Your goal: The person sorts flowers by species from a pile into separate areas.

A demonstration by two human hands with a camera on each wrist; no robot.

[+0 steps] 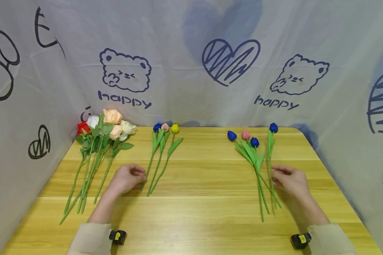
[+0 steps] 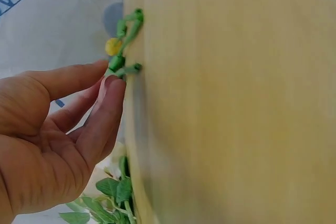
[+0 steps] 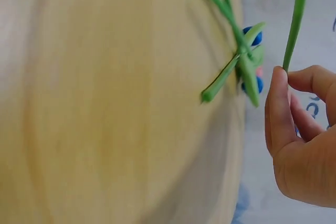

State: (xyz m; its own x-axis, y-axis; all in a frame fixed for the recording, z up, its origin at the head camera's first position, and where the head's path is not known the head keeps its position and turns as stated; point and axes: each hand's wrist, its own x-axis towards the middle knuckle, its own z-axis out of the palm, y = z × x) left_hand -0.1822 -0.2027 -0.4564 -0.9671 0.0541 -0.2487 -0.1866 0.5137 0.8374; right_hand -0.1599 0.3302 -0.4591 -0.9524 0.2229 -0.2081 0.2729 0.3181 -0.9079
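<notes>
My left hand (image 1: 127, 179) pinches the lower stem of a blue tulip (image 1: 157, 127), the leftmost in a small group. Close to its right lie a pale pink tulip (image 1: 165, 127) and a yellow tulip (image 1: 175, 128). In the left wrist view, thumb and fingertips meet at a green stem (image 2: 116, 63). On the other side, my right hand (image 1: 292, 180) holds another blue tulip (image 1: 273, 127) by its stem (image 3: 295, 24), between thumb and fingers. Left of it, two blue tulips (image 1: 231, 135) and a pink tulip (image 1: 245, 134) lie with crossing stems (image 3: 220, 3).
Several roses lie at the far left of the wooden table (image 1: 194, 219): a red rose (image 1: 83, 128), a white one (image 1: 93, 122), and peach and cream ones (image 1: 112, 116). A printed cloth (image 1: 178, 78) hangs behind the table and along both sides.
</notes>
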